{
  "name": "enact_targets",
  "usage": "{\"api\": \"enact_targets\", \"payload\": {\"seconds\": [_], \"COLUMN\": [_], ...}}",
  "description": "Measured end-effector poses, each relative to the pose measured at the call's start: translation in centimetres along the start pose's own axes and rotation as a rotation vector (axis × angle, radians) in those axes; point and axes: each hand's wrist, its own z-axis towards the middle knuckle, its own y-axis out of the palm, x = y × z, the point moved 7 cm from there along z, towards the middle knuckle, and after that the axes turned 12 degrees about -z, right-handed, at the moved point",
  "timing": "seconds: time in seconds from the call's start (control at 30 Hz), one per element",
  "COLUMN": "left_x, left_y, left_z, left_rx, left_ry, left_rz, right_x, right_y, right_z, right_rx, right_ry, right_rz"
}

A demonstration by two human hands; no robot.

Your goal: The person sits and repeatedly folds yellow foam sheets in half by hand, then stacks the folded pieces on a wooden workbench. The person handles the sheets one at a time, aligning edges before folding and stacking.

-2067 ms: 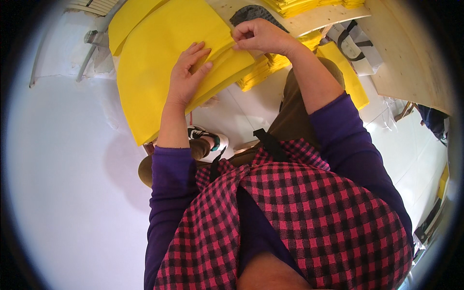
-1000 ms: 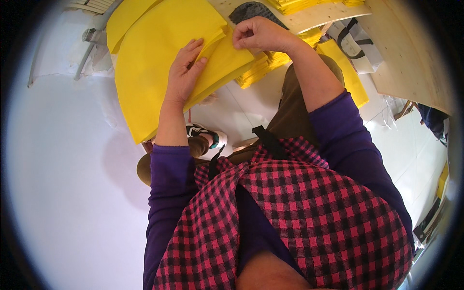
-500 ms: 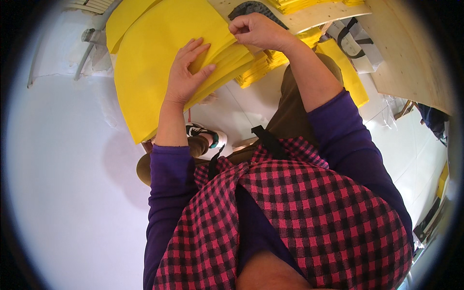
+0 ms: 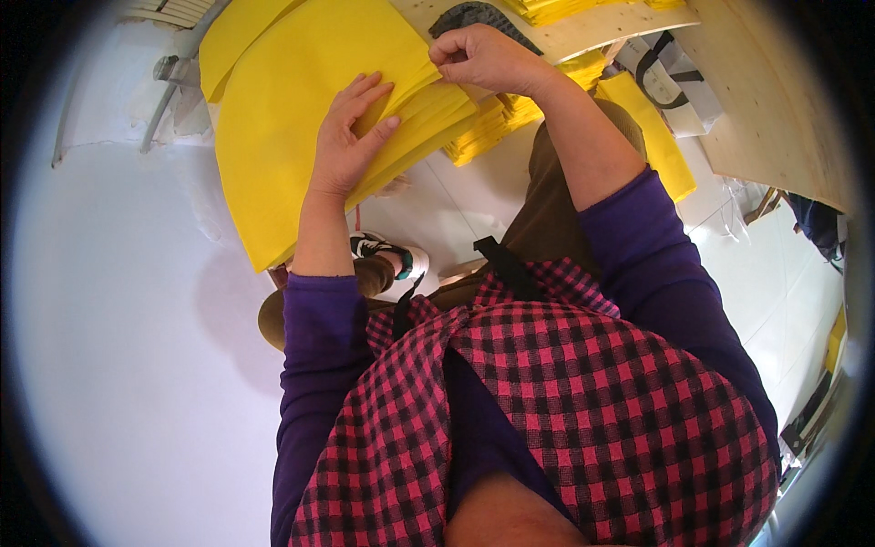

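Note:
A stack of large yellow sheets, fabric-like, lies in front of me with its layers fanned along the right edge. My left hand rests on the top sheet, its fingers stretched and the thumb apart. At the stack's upper right corner my right hand has thumb and forefinger pinched together. Whether a sheet's edge is between those fingertips is hard to make out. Just beyond that hand lies a dark grey cloth-like piece on the wooden surface.
Folded yellow bundles sit below the wooden tabletop, and more yellow pieces lie on it. A white bag with black handles stands at the right beside a wooden panel. My knees flank the stack's near side.
Almost nothing differs. Both hands keep their places, with only a very slight shift of the fingers.

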Motion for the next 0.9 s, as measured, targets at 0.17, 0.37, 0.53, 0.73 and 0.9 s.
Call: {"api": "enact_targets", "payload": {"seconds": [0.17, 0.37, 0.53, 0.73, 0.9], "left_x": [-0.15, 0.16, 0.32, 0.59, 0.77], "left_y": [-0.03, 0.18, 0.24, 0.38, 0.53], "left_z": [0.06, -0.14, -0.06, 0.02, 0.0], "left_rx": [-0.003, -0.021, -0.026, -0.028, -0.031], "left_ry": [-0.011, 0.016, 0.048, 0.06, 0.069], "left_rz": [0.016, 0.084, 0.128, 0.155, 0.194], "right_x": [0.12, 0.09, 0.06, -0.17, -0.3], "right_y": [0.0, 0.14, 0.03, -0.18, -0.19], "right_z": [-0.04, 0.03, 0.02, 0.09, 0.15], "right_rx": [-0.003, -0.002, -0.001, 0.016, 0.015], "right_ry": [0.012, 0.01, 0.021, 0.003, -0.01], "right_rz": [0.002, -0.013, -0.019, -0.048, -0.05]}}
